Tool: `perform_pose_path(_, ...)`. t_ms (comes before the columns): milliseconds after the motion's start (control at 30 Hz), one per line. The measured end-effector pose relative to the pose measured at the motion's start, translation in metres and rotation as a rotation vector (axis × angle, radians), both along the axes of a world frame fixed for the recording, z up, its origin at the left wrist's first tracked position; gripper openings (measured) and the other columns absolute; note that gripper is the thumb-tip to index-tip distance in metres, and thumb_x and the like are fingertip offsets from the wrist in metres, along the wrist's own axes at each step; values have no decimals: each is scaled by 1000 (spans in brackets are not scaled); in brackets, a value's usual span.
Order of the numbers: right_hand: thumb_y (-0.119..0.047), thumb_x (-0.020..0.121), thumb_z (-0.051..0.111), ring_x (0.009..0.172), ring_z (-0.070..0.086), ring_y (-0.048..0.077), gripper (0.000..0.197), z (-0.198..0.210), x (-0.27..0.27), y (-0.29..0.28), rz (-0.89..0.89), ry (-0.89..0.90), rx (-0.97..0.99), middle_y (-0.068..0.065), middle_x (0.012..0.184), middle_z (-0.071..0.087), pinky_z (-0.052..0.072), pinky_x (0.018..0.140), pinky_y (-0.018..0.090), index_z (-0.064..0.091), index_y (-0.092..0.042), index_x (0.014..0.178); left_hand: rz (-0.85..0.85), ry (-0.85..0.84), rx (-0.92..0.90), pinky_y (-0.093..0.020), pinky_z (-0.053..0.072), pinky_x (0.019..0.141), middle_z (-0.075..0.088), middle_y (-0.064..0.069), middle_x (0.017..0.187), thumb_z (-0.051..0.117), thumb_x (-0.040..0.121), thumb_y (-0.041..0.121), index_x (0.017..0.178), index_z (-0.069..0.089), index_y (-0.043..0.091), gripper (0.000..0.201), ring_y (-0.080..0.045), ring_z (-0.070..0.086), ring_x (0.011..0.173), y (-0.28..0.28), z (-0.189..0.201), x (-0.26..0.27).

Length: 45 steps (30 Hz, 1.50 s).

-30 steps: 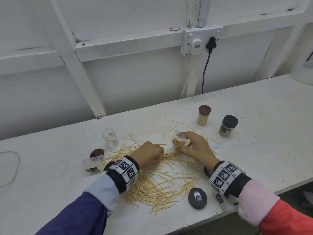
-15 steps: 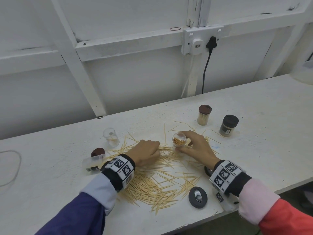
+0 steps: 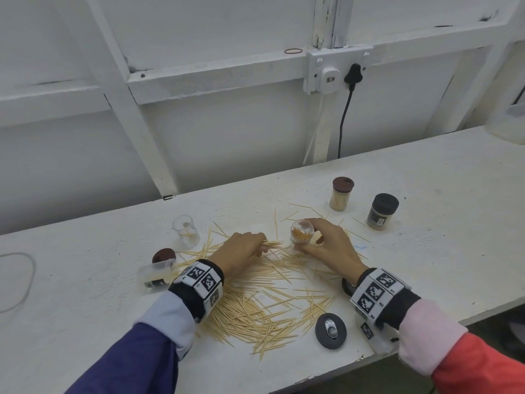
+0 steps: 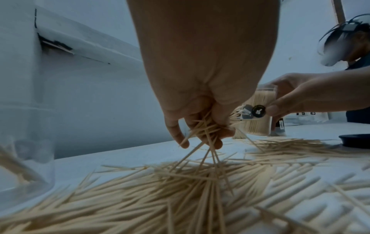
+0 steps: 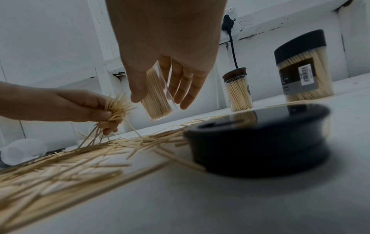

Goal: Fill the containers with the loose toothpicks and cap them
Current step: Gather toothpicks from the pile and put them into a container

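Loose toothpicks (image 3: 255, 302) lie scattered over the white bench (image 3: 426, 237). My left hand (image 3: 241, 248) pinches a bunch of toothpicks (image 4: 204, 131) just above the pile (image 4: 180, 182). To its right, my right hand (image 3: 326, 245) holds a clear open container (image 3: 302, 234), nearly full of toothpicks and tilted toward the left hand; in the right wrist view that container (image 5: 158, 98) sits between thumb and fingers. A black cap (image 3: 331, 331) lies near the front edge. An empty clear container (image 3: 186, 230) stands at the left.
Two capped, filled containers stand at the back right: a brown-capped one (image 3: 341, 193) and a black-capped one (image 3: 381, 211). A container (image 3: 154, 273) lies on its side at the left beside a brown cap (image 3: 164, 255). A black cable (image 3: 345, 120) hangs from the wall socket.
My left hand has closed on a bunch of toothpicks and lifted it slightly off the pile. The right hand with the container has barely moved.
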State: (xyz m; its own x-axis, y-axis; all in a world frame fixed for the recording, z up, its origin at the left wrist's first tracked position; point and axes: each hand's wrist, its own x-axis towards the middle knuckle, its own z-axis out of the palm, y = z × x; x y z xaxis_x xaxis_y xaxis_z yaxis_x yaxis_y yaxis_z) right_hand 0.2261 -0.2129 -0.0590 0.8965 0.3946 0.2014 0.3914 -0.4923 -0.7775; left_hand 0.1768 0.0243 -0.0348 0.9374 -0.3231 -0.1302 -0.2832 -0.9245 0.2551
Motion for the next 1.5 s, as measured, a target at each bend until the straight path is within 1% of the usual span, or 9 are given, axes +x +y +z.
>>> perform_pose_path(100, -35, 74, 80, 99, 57, 5, 50, -1, 0, -1, -1, -3, -4, -15, 111, 64, 50, 81, 35, 62, -29, 120, 12, 22, -67, -24, 30, 68, 57, 8, 90, 42, 102, 14, 95, 47, 17, 9, -15, 52, 82, 1, -1, 1)
perform_pose_path(300, -37, 73, 80, 98, 56, 5, 51, -1, 2, -2, -16, 3, -10, -15, 112, 63, 50, 80, 35, 62, -28, 120, 73, 144, -244, -34, 35, 72, 48, 0, 85, 36, 93, 0, 76, 37, 28, 33, -21, 45, 79, -2, 2, 1)
perform_pose_path(467, -36, 73, 80, 99, 57, 5, 51, -1, 4, -4, -27, 26, 5, -15, 111, 64, 51, 82, 37, 62, -27, 120, 49, 131, -180, -29, 38, 83, 56, 0, 108, 35, 105, 19, 110, 60, 10, 27, -16, 52, 96, -3, 3, 3)
perform_pose_path(700, -34, 74, 80, 100, 58, 7, 48, 0, 5, -7, -24, 51, 19, -13, 112, 65, 51, 82, 37, 63, -28, 119, 57, -67, -115, -26, 33, 70, 63, 3, 94, 34, 106, 28, 100, 55, 10, 28, -20, 57, 86, -2, 0, 7)
perform_pose_path(933, -34, 75, 79, 98, 57, 9, 49, -2, 5, -6, -13, 54, -23, -11, 111, 63, 49, 80, 35, 62, -26, 120, 168, -55, -408, -27, 39, 63, 55, 7, 80, 28, 106, 33, 95, 43, 16, 25, -13, 53, 71, -4, 4, 10)
perform_pose_path(1033, -38, 75, 80, 99, 56, 9, 52, -4, 6, -6, 7, 42, -65, -10, 113, 62, 49, 81, 34, 60, -27, 121, 187, -55, -550, -35, 47, 75, 60, 1, 78, 29, 106, 32, 89, 45, 16, 28, -19, 59, 74, -8, 4, 12)
perform_pose_path(1167, -41, 75, 79, 100, 55, 8, 54, -7, 8, -7, 18, 35, -83, -11, 116, 62, 49, 82, 32, 59, -29, 123, 217, -11, -676, -25, 48, 86, 68, 4, 92, 34, 106, 24, 89, 53, 16, 27, -5, 64, 86, -14, -1, 20)
perform_pose_path(1367, -40, 75, 78, 99, 55, 6, 53, -10, 10, -9, 32, 30, -83, -13, 115, 62, 48, 81, 29, 60, -26, 122, 311, 21, -866, -22, 44, 77, 53, 4, 74, 36, 105, 16, 89, 56, 16, 25, -8, 51, 70, -28, 2, 25)
perform_pose_path(1500, -40, 76, 78, 101, 55, 6, 51, -11, 10, -9, 45, 23, -87, -13, 116, 62, 47, 83, 29, 60, -26, 122, 370, 124, -1095, -28, 43, 75, 45, 3, 71, 35, 106, 17, 98, 54, 13, 22, -8, 45, 59, -41, 7, 28)
